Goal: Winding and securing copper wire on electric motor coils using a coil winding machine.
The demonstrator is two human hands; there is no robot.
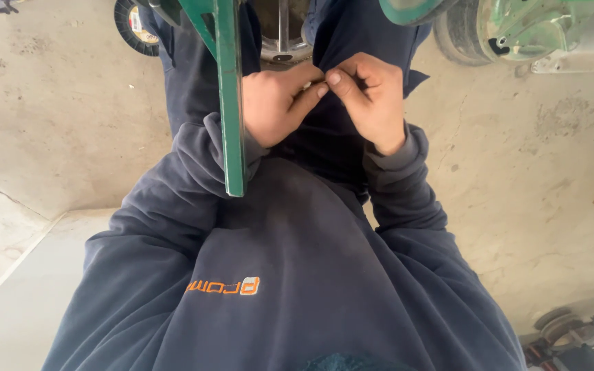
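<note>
Small pale piece (322,82), too tiny to identify, sits between the fingertips of both hands, held over the dark blue trousers (324,137) beside a green metal bar (229,103). The left hand (280,103) and right hand (372,99) are curled, pinching it together. A firm fingertip grip, kept low over the lap, seems wise. A black round disc (132,24) carries a yellow round label; an orange logo (223,286) marks the sweatshirt chest.

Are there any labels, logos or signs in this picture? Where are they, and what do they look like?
Round label: on the dark disc at the top left, on the concrete floor; yellow and white with a small red mark.
Embroidered logo: on the chest of the navy hoodie, low in the picture; orange lettering with a small grey-and-orange square.
No screens or packages show.
</note>
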